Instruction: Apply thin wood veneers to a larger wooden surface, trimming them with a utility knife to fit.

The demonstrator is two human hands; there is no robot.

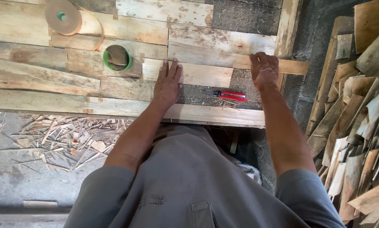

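My left hand (168, 82) lies flat, fingers apart, on a pale wood veneer strip (206, 75) that belongs to a patchwork sheet of joined veneer pieces (71, 84). My right hand (264, 69) presses, fingers curled down, on the right end of a longer strip (223, 59) just above it. Between my hands, on the dark grey work surface, lies a red-handled cutter (227, 95). Neither hand grips anything.
A brown paper tape roll (63, 17) lies at the upper left, a green-rimmed tape roll (117, 58) below it. Stacked veneer offcuts (358, 118) fill the right side. Wood slivers (63, 137) litter the concrete floor at left.
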